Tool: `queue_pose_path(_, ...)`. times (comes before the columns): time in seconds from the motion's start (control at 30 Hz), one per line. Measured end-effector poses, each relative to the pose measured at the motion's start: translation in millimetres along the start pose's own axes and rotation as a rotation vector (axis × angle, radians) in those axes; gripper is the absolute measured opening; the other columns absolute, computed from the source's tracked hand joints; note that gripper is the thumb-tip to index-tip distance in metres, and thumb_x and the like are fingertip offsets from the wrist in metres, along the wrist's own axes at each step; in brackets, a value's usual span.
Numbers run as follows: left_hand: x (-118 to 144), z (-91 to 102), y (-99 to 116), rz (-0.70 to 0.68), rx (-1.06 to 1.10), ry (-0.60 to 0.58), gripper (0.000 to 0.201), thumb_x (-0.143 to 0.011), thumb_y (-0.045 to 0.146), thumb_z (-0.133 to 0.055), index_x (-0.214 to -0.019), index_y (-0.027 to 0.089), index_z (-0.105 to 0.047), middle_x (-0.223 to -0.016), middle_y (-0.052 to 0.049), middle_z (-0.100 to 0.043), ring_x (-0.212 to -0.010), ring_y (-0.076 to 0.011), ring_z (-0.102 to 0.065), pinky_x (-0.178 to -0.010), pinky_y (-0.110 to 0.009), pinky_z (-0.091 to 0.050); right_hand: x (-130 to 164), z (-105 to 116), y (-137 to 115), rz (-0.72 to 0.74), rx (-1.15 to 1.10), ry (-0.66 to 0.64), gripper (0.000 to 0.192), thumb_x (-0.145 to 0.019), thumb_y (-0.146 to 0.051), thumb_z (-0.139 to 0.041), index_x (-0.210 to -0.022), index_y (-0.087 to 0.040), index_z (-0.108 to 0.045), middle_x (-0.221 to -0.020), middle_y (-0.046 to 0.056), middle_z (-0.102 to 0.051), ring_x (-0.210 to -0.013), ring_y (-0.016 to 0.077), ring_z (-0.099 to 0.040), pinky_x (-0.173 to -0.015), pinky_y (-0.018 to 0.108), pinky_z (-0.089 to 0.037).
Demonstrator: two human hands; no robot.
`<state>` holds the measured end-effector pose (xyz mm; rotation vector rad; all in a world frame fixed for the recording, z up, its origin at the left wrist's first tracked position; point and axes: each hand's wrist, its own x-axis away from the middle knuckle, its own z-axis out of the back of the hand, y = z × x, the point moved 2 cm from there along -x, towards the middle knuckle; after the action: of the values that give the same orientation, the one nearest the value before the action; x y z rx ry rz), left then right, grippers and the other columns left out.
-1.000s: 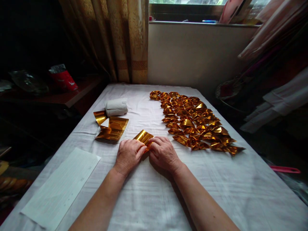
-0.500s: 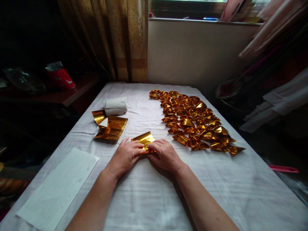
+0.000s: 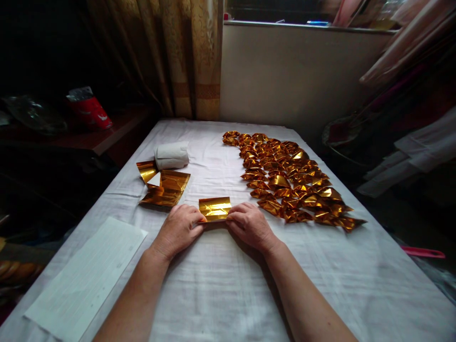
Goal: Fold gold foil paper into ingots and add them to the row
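A small sheet of shiny gold foil paper (image 3: 214, 209), creased across its middle, lies between my hands on the white cloth. My left hand (image 3: 181, 229) pinches its near left corner between thumb and fingers. At the near right corner, my right hand (image 3: 252, 226) grips the same sheet. To the right spreads a cluster of folded gold foil ingots (image 3: 280, 183), set out in uneven rows. Flat gold foil sheets (image 3: 171, 187) rest left of the hands, some overlapping, with a white triangle showing among them.
Behind the loose sheets lies a rolled white paper bundle (image 3: 172, 155). A long pale paper sheet (image 3: 87, 278) covers the table's left front. A dark side shelf (image 3: 107, 137) bears a red container (image 3: 93, 113). Clothes (image 3: 427, 147) hang at the right.
Both hands have drawn apart from the middle of the foil sheet to its two near corners. The sheet now lies straighter, with more of its surface showing.
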<state>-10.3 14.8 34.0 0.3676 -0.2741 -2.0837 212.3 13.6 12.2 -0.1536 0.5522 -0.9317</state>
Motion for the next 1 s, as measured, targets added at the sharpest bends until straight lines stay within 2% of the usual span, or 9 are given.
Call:
queue_pose_path(0.03,-0.3,-0.2,1.1,0.014,-0.006,-0.003,0.004,-0.083,0.025,-0.068,-0.085,0.023,-0.072,-0.088,-0.001,-0.071,-0.091,-0.0204,-0.062,-0.086,-0.036,-0.041,0.0,-0.8,1.0,-0.023,-0.002,0.016,0.011,-0.088,-0.025,-0.063,-0.082,-0.023,-0.072,-0.092,0.004,-0.072,-0.084,0.0188,-0.06,-0.077,0.033,-0.041)
queue_pose_path(0.2,-2.6,-6.6,3.9,0.1,-0.057,0.026,0.017,-0.089,0.035,-0.06,-0.082,0.021,-0.068,-0.083,-0.003,-0.07,-0.087,-0.0214,-0.062,-0.083,-0.036,-0.041,-0.6,-5.5,3.1,-0.166,0.002,0.068,0.011,-0.087,-0.027,-0.064,-0.079,-0.021,-0.069,-0.091,0.004,-0.07,-0.085,0.02,-0.059,-0.078,0.032,-0.041)
queue_pose_path(0.37,-3.9,-10.1,4.4,0.205,-0.102,0.066,0.017,-0.087,0.033,-0.062,-0.098,0.02,-0.066,-0.082,-0.003,-0.069,-0.084,-0.0228,-0.062,-0.082,-0.036,-0.042,-2.3,-9.7,-1.2,-0.255,0.046,0.068,0.012,-0.084,-0.029,-0.065,-0.076,-0.021,-0.063,-0.087,0.005,-0.067,-0.085,0.0213,-0.058,-0.077,0.033,-0.038)
queue_pose_path(0.43,-4.0,-11.2,5.6,0.227,-0.108,0.076,0.02,-0.086,0.031,-0.063,-0.104,0.021,-0.065,-0.08,-0.002,-0.068,-0.084,-0.0229,-0.062,-0.082,-0.036,-0.042,-2.8,-11.4,-2.2,-0.279,0.058,0.072,0.008,-0.083,-0.028,-0.064,-0.083,-0.021,-0.063,-0.086,0.004,-0.067,-0.085,0.022,-0.058,-0.076,0.033,-0.037)
queue_pose_path(0.57,-4.5,-16.1,11.0,0.248,-0.128,0.139,0.024,-0.086,0.031,-0.063,-0.108,0.021,-0.063,-0.091,-0.003,-0.069,-0.091,-0.0232,-0.062,-0.086,-0.037,-0.042,-3.3,-14.0,-2.5,-0.298,0.051,0.103,0.02,-0.084,-0.028,-0.062,-0.103,-0.021,-0.061,-0.09,0.005,-0.067,-0.088,0.0227,-0.058,-0.08,0.034,-0.037)
queue_pose_path(0.77,-6.7,-26.8,20.0,0.326,-0.219,0.19,0.044,-0.085,0.046,-0.063,-0.119,0.019,-0.059,-0.109,-0.01,-0.066,-0.1,-0.0276,-0.059,-0.09,-0.041,-0.041,-3.8,-15.5,-5.3,-0.324,0.086,0.084,0.017,-0.084,-0.028,-0.06,-0.099,-0.021,-0.061,-0.09,0.004,-0.066,-0.089,0.0225,-0.058,-0.081,0.034,-0.036)
queue_pose_path(1.0,-7.6,-26.5,22.4,0.351,-0.226,0.177,0.043,-0.084,0.048,-0.064,-0.116,0.02,-0.059,-0.108,-0.01,-0.065,-0.099,-0.0284,-0.057,-0.089,-0.041,-0.04,-7.1,-19.1,-20.6,-0.385,0.221,0.107,0.035,-0.082,-0.047,-0.067,-0.103,-0.02,-0.062,-0.099,0.01,-0.065,-0.093,0.0269,-0.055,-0.081,0.037,-0.035)
